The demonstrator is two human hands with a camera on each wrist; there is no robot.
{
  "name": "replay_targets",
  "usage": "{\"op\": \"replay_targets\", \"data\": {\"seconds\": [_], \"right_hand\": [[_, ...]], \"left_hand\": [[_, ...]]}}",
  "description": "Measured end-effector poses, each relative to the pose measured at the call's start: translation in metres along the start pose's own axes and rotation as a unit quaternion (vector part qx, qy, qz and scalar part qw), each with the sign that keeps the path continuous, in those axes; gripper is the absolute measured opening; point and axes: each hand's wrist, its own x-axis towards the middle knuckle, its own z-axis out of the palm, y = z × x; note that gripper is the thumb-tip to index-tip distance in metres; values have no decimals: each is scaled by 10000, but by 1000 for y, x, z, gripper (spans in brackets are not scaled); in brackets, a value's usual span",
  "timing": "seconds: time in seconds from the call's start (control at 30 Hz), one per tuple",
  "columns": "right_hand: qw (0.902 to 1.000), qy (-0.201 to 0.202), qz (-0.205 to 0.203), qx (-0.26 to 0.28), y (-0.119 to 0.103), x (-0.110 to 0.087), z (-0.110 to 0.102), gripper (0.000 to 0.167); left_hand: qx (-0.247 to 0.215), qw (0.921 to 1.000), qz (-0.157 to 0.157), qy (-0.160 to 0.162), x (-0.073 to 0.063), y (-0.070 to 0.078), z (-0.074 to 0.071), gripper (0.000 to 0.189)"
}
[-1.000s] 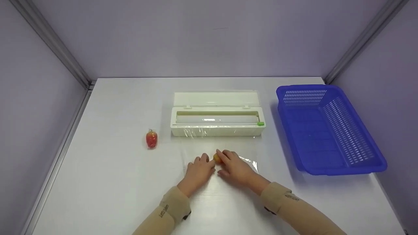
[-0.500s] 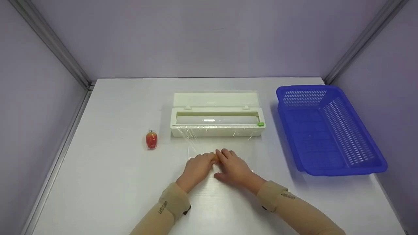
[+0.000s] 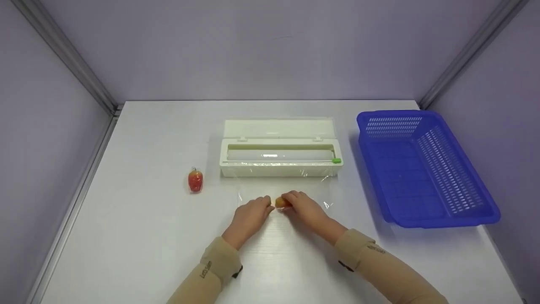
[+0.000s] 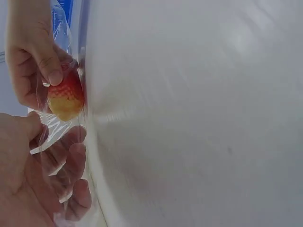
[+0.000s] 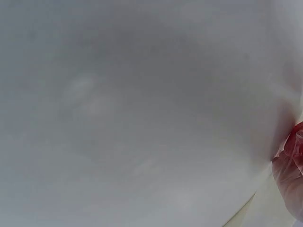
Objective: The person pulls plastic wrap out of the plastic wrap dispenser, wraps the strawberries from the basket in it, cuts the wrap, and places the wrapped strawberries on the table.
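In the head view my right hand (image 3: 307, 211) grips a red and yellow fruit (image 3: 280, 202), its thumb pressed on the red end in the left wrist view. Clear cling film (image 4: 61, 156) lies around the fruit and across the left hand's fingers. My left hand (image 3: 249, 217), just left of the fruit, has curled fingers and pinches the film. Beyond both hands stands a white cling film dispenser (image 3: 280, 170), lid raised, with film running from its front edge toward the hands. The right wrist view catches only the red end of the fruit (image 5: 296, 144) and some fingers.
A second red fruit (image 3: 195, 181), wrapped in film, lies to the left on the white table (image 3: 147, 245). At the right stands a blue plastic basket (image 3: 379, 185). The dispenser carries a green slider (image 3: 336, 161) at its right end. Panels enclose the table's back and sides.
My left hand has come away from the fruit slightly to the left. The right hand has closed further around the fruit, and the film's near edge has moved toward the dispenser.
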Motion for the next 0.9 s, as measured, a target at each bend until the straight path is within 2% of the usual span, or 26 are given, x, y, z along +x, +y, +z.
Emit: {"op": "replay_targets", "data": {"seconds": [0.17,0.3,0.37,0.47,0.63,0.73,0.9], "right_hand": [[9980,-40,269,575,1,5,-6,32],[9931,-64,427,1091,2,7,-11,34],[9907,-88,474,1270,3,9,-12,35],[9885,-122,507,1420,4,11,-14,33],[9847,-168,780,1551,5,16,-17,24],[9830,-186,1013,1519,4,21,-17,19],[9789,-195,1242,1613,-1,27,-18,13]], "left_hand": [[345,9994,-9,55,-7,-10,-5,40],[496,9980,-211,342,-12,-23,-10,18],[237,9975,-444,491,-14,-31,-15,9],[-270,9940,-888,577,-14,-41,-22,12],[-1070,9801,-1605,461,-10,-57,-28,16],[-1352,9730,-1802,500,-5,-62,-27,15],[-1262,9696,-1925,836,-2,-61,-24,15]]}}
